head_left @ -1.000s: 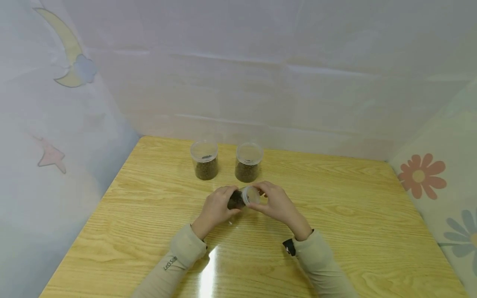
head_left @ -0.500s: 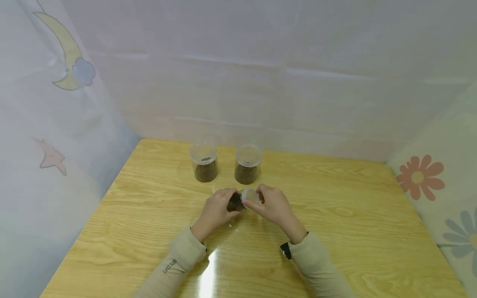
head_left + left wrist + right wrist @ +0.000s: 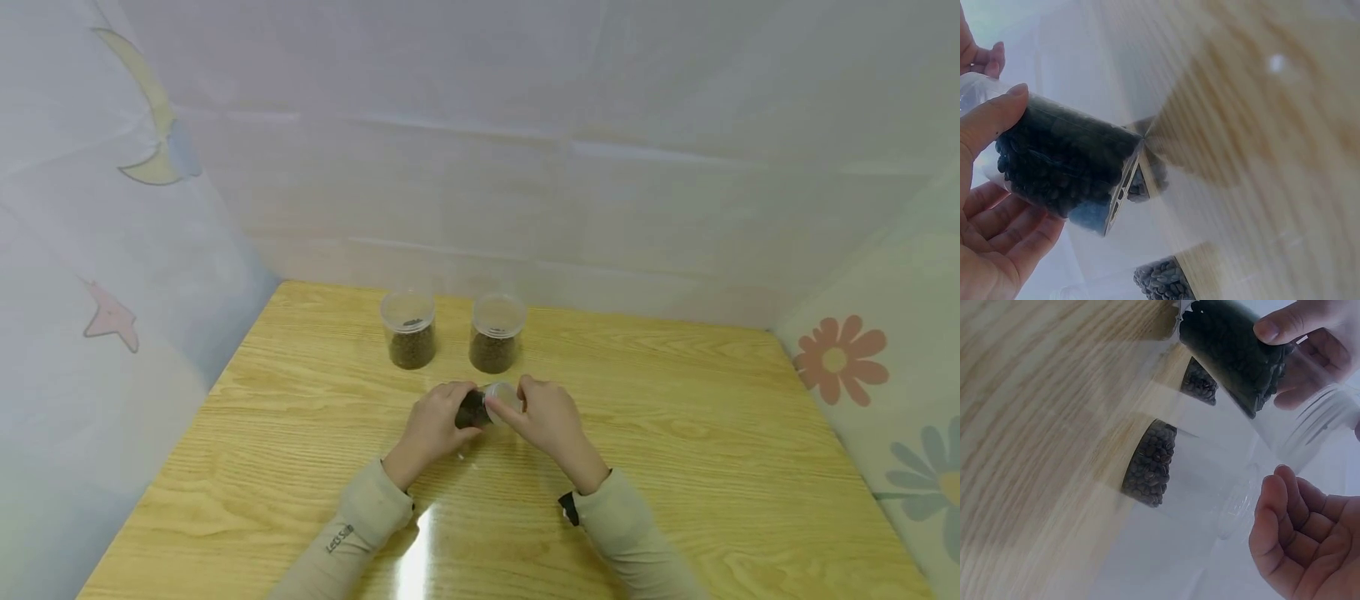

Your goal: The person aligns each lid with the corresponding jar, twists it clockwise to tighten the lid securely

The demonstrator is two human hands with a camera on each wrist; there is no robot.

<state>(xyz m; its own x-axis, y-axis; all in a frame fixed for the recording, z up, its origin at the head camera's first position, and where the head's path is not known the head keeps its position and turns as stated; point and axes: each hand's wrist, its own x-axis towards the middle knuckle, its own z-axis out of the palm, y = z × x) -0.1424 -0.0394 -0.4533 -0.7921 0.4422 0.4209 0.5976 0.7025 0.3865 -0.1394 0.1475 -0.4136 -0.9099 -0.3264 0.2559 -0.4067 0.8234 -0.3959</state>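
Observation:
A clear plastic jar half full of dark beans is tilted on its side, its lidded end to the right. My left hand grips the body, thumb on one side and fingers beneath, as the left wrist view shows. At the clear lid my right hand lays its thumb along the rim, with its other fingers curled at the far side. The right wrist view shows these curled fingers close by the lid end; the thumb's contact is mostly out of that frame.
Two similar clear jars stand upright behind my hands, a left one and a right one, each partly filled with dark beans. The wooden table meets a pale cloth backdrop at its back and sides.
My right hand's thumb has slid across the lid's rim and its fingers have drawn in and curled more. The left hand keeps its grip on the jar, nearly still.

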